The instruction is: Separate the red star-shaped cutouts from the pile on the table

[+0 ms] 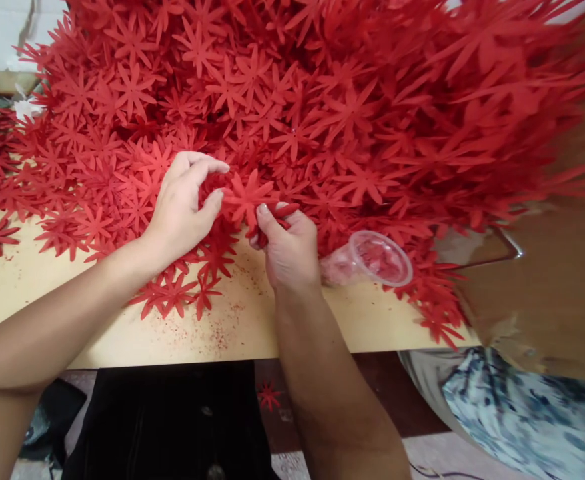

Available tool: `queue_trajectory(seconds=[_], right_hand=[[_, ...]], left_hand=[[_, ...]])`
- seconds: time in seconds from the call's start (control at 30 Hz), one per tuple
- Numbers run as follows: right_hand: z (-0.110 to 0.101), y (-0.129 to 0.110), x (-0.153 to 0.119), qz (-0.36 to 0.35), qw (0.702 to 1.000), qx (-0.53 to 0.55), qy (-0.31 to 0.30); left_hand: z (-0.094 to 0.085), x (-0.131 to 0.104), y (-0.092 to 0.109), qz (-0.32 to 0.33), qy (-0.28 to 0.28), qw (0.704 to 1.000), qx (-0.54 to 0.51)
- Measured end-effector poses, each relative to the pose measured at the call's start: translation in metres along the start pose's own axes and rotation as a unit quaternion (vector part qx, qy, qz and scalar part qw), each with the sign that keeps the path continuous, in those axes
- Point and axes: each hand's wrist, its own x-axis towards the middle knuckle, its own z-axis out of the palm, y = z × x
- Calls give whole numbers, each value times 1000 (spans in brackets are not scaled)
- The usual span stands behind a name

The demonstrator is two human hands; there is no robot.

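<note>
Near the middle of the head view, my right hand [291, 247] pinches red flower-shaped pieces between thumb and fingers. One red flower piece [248, 195] spreads its petals just beyond the thumb, facing up. To its left, my left hand [185, 200] is curved with thumb and fingers apart, the fingertips close to the petals and nothing visible between them. Behind both hands rises a big pile of red flower pieces [222, 87]. A clear plastic cup [380, 259] lies tilted to the right of my right hand, its open rim facing right, with red showing through it.
The pale wooden table [172, 343] has red crumbs scattered near its front edge. A brown cardboard box [547, 287] stands at the right. Patterned blue-white cloth [527, 413] shows at lower right. A red flower piece [269, 396] lies below the table edge.
</note>
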Motion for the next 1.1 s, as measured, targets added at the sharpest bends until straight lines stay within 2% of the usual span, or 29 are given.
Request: queue_trajectory(seconds=[0.13, 0.23, 0.3, 0.4, 0.53, 0.67, 0.83, 0.93, 1.1], right_hand=[[3, -5, -5, -21, 997, -68, -3], [4, -5, -7, -17, 995, -87, -39], [4, -3, -7, 10, 996, -67, -64], [6, -1, -8, 53, 993, 12, -105], [6, 1, -8, 49, 984, 70, -159], [2, 2, -4, 30, 989, 40, -140], [3, 1, -3, 8, 998, 2, -65], [4, 0, -4, -13, 999, -5, -38], [4, 1, -5, -28, 999, 6, -45]], left_hand=[[1, -3, 11, 20, -53, 998, -17], [7, -5, 15, -10, -93, 994, -48], [12, -5, 14, -35, -108, 989, -91], [17, -3, 6, -76, -92, 979, -164], [14, 2, -3, -126, -19, 972, -196], [8, 5, 0, -162, -1, 966, -204], [5, 6, 5, -179, -8, 971, -159], [5, 7, -2, -159, -16, 981, -112], [0, 7, -9, -38, 10, 999, -9]])
